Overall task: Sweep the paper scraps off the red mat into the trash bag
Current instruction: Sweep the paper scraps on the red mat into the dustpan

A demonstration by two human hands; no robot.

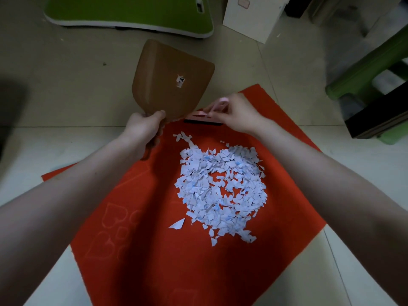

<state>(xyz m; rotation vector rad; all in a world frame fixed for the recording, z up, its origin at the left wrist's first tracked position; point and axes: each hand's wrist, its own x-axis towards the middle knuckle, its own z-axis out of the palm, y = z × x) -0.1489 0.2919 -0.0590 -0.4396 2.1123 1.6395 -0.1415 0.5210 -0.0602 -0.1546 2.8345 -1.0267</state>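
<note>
A red mat (141,217) lies on the tiled floor (66,85), turned so that one corner points away from the person. The scraps (220,191) are on the mat, white with some blue marks, in one loose heap from the middle toward the right edge. A few pieces lie a little apart from it on the near and far sides.

The left hand (144,127) has its fingers curled tight around the handle of a brown dustpan (167,85). The pan is over the floor just beyond the far left edge of the mat, and it carries a small sticker (180,80). I cannot tell if the pan touches the floor.

The right hand (234,113) is near the far corner of the mat. Its fingers are bent and pinch the pink handle of a brush (203,118), which has a dark strip below. The brush is just beside the dustpan and beyond the scraps, apart from them.

Farther on the floor are a green board (132,12) and a white box (251,16), and at the right a green stool (364,69)
</note>
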